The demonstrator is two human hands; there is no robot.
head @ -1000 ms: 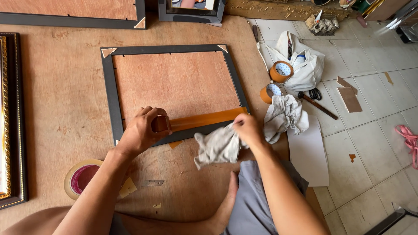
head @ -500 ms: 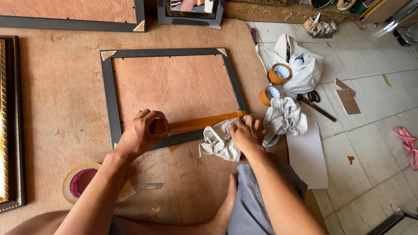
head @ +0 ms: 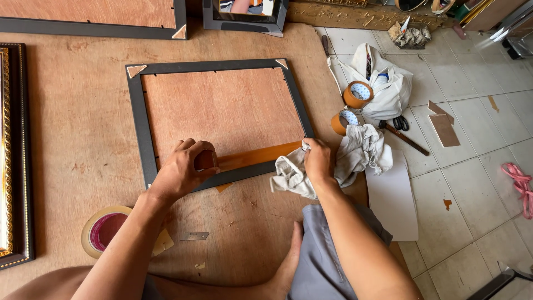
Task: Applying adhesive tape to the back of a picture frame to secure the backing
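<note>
- Gilt moulding of an ornate frame (head: 10, 155) lay at the far left edge of the plywood sheet (head: 72, 128) that covered the floor.
- Near the left forearm sat a wide tape roll (head: 104, 230) with a pink core, close enough to be reached.
- The left hand (head: 182, 169) was clenched over a roll of brown tape (head: 206, 160), its grip pressing the roll down on the frame's lower edge, seemingly to keep the strip taut.
- The black frame (head: 135, 119) lay face down, its plywood backing (head: 222, 111) up, so the seam between board and moulding could be sealed.
- A brown tape strip (head: 258, 156) ran along that lower seam from the roll to the right corner.
- The right hand (head: 317, 161) gripped a bunched grey-white cloth (head: 291, 176) at the strip's right end, apparently to rub the tape flat.
- Further right, two more tape rolls (head: 357, 94) rested by a white bag (head: 388, 91) on the tiled floor (head: 477, 166), with scissors (head: 398, 123) just beside.
</note>
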